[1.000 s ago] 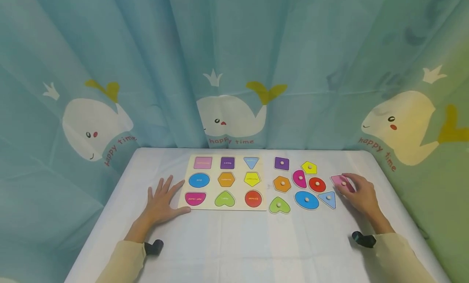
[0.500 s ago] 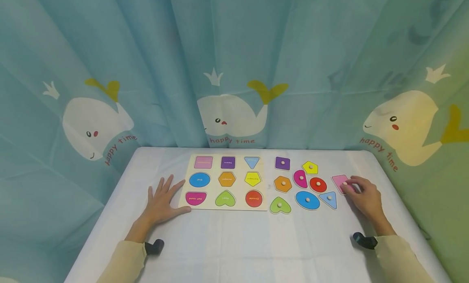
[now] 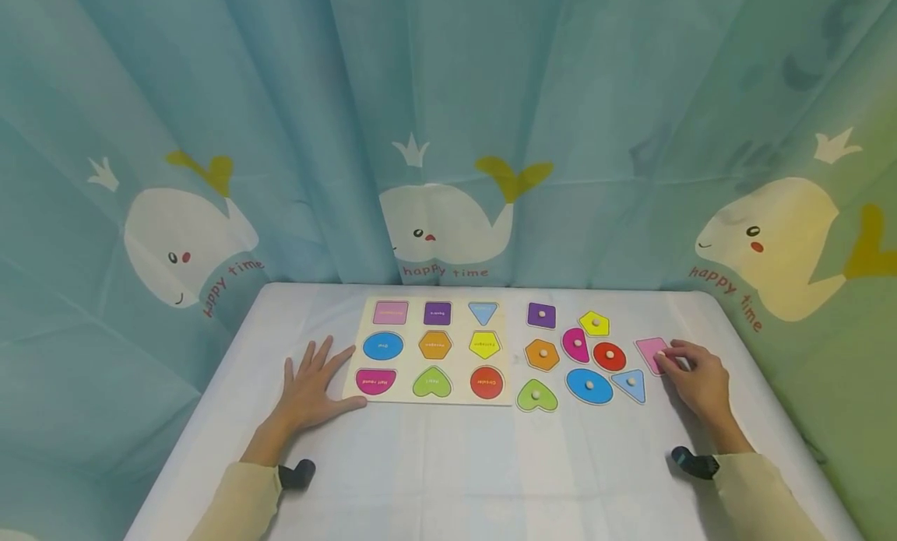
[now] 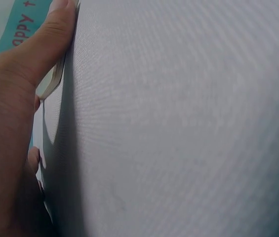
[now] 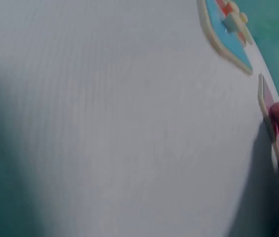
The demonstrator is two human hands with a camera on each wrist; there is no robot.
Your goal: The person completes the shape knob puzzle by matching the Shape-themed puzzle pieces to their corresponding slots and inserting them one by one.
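My right hand (image 3: 703,383) pinches the small knob of a pink rectangular puzzle piece (image 3: 649,349) at the table's right side. In the right wrist view, a fingertip meets the pink piece (image 5: 268,98), which is low over the cloth. My left hand (image 3: 308,395) lies spread on the table, thumb and index fingertip at the left edge of a cream shape board (image 3: 410,346). That board carries rows of printed coloured shapes. Seen from the left wrist, the thumb (image 4: 50,37) rests along the board's edge.
Other knobbed pieces lie between board and right hand: a blue triangle (image 3: 628,385), blue oval (image 3: 587,388), red circle (image 3: 608,358), magenta half round (image 3: 575,350), yellow pentagon (image 3: 593,324), purple square (image 3: 536,317), orange hexagon (image 3: 539,362) and green heart (image 3: 536,402). A curtain (image 3: 315,136) hangs behind the table.
My right fingers have drawn back slightly to the right on the pink rectangle, showing more of its face, which now looks flatter. The left hand and board have stayed put.
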